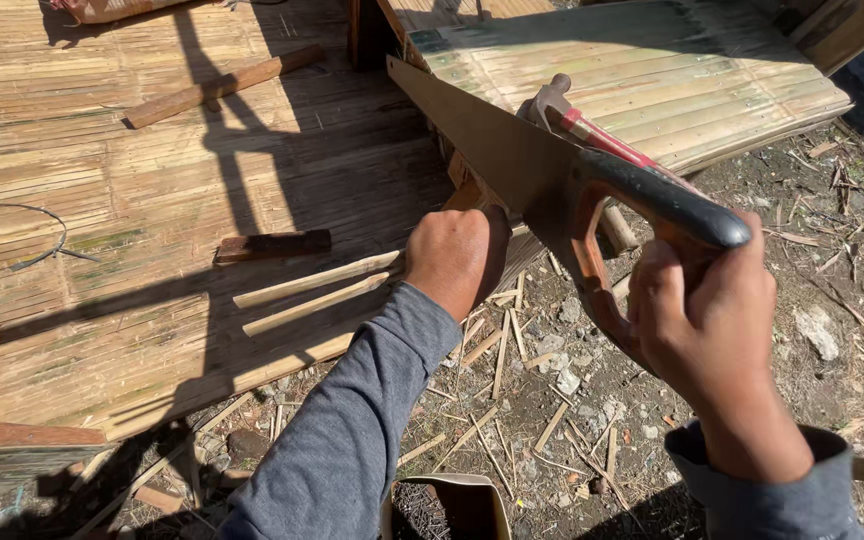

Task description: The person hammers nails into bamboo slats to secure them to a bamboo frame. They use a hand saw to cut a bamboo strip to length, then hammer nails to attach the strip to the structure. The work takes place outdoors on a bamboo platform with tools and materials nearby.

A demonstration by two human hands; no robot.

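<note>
Both arms in grey sleeves reach forward: left hand (455, 257) knuckles up, fingers curled under in a closed fist, arm extended; right hand (704, 325) nearer the camera, fingers wrapped tight, wrist bent slightly upward.

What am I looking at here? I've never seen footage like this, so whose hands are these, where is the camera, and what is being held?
There is one picture, taken from a camera worn on a person's head and looking down at their own two bare hands. No machine is involved. The right hand grips the handle of a hand saw, whose blade reaches up and to the left. The left hand, closed, holds thin bamboo strips down on a woven bamboo mat. A red-handled hammer lies on a second bamboo panel behind the saw. A wooden block and a wooden batten rest on the mat. Below is dirt ground littered with offcuts.
</note>
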